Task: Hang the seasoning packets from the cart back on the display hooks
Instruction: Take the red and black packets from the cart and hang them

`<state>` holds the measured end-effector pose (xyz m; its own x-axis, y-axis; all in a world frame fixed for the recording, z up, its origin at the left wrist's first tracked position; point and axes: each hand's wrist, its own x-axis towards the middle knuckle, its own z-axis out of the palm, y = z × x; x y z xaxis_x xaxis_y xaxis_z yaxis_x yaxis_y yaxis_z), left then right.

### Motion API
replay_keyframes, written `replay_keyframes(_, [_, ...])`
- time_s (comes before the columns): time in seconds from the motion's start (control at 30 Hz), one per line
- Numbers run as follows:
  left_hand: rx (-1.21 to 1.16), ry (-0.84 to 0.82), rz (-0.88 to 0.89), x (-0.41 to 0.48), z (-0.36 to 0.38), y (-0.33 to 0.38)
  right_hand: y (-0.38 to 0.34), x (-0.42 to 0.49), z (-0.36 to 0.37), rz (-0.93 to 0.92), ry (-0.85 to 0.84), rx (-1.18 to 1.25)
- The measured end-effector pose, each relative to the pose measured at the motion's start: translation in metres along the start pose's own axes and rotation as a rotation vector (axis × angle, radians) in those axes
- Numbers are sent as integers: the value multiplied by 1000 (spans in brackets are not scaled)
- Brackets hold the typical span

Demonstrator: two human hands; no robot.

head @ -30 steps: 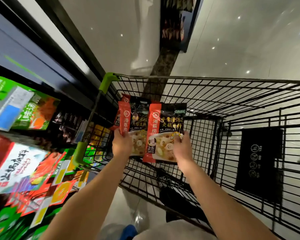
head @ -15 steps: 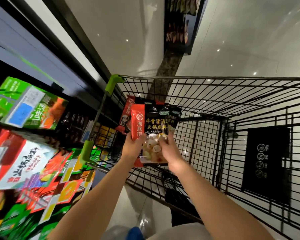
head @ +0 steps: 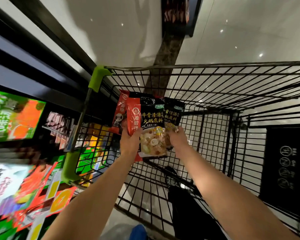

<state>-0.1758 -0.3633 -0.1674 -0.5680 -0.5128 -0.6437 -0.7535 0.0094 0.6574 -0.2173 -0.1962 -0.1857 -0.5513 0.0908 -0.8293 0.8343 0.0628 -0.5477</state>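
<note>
Three black-and-red seasoning packets overlap in a fan above the wire cart (head: 215, 78). The front packet (head: 151, 125) shows a soup picture and yellow lettering. My left hand (head: 130, 144) grips the stack at its lower left edge, over the red strip. My right hand (head: 177, 140) pinches the lower part of the rightmost packet (head: 173, 115), which sits behind the front one. A third packet (head: 121, 111) peeks out at the left rear. The display hooks are not clearly visible; blurred hanging packets (head: 17, 116) fill the shelving at left.
The cart has green corner bumpers (head: 97, 78) and stands close against the shelf on the left. A black child-seat flap (head: 284, 170) with printed icons is at the cart's right. Glossy floor and a dark pillar (head: 166, 54) lie ahead. A dark bag strap lies under the cart's floor.
The two packets held side by side have been slid together into one overlapping stack. Both hands have drawn closer, and the view has shifted slightly.
</note>
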Motion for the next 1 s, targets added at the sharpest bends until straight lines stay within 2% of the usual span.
replay_keyframes(0.13, [-33,-2,-15,16,20,0,14,31,13,5,94,-178])
replay_keyframes(0.27, [13,-2,-11,27,30,-3,21,39,18,4,164,-107])
replay_keyframes(0.53, [12,-12,-2,18,26,-1,19,27,12,55,57,-8])
replay_keyframes(0.67, [81,36,20,-9,12,10,-1,-16,-5,-63,109,-101])
replay_keyframes(0.9, [169,183,1,-63,-21,36,-30,-111,-28,-422,195,-203])
replay_keyframes(1.0, [177,198,39,-86,-34,46,-39,-141,-36,-372,205,-248])
